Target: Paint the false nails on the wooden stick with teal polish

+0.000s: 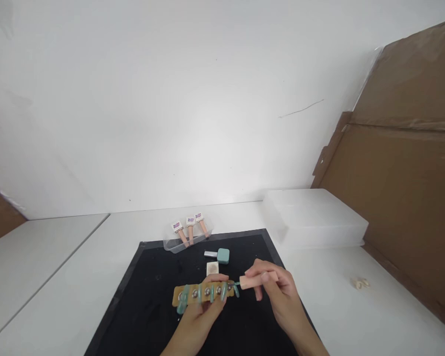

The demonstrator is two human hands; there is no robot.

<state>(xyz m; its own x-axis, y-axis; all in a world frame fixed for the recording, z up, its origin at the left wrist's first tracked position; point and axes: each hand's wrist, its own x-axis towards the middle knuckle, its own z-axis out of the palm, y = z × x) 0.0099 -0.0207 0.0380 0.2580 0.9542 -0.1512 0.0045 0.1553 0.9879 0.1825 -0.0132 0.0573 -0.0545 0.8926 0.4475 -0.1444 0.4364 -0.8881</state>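
My left hand (203, 311) is closed on a tan strip (188, 293) with round metal studs and several glossy green false nails (212, 293) set along it. In my right hand (278, 294) is a pink-handled nail polish brush (257, 280), gripped between thumb and fingers. Its tip reaches the right end of the strip, close to the last nails; whether it touches one I cannot tell. Just behind the strip stands an open-looking white square bottle (212, 268), partly hidden by my left fingers. Beyond it lies a green nail polish bottle (223, 255) with a silver cap.
A black mat (133, 291) lies under my hands on the white table (77, 277). At its back edge a clear tray (176, 247) holds three pink-capped bottles (190, 230). A translucent plastic box (319, 217), small beige rings (360, 283) and a cardboard wall (404, 173) are on the right.
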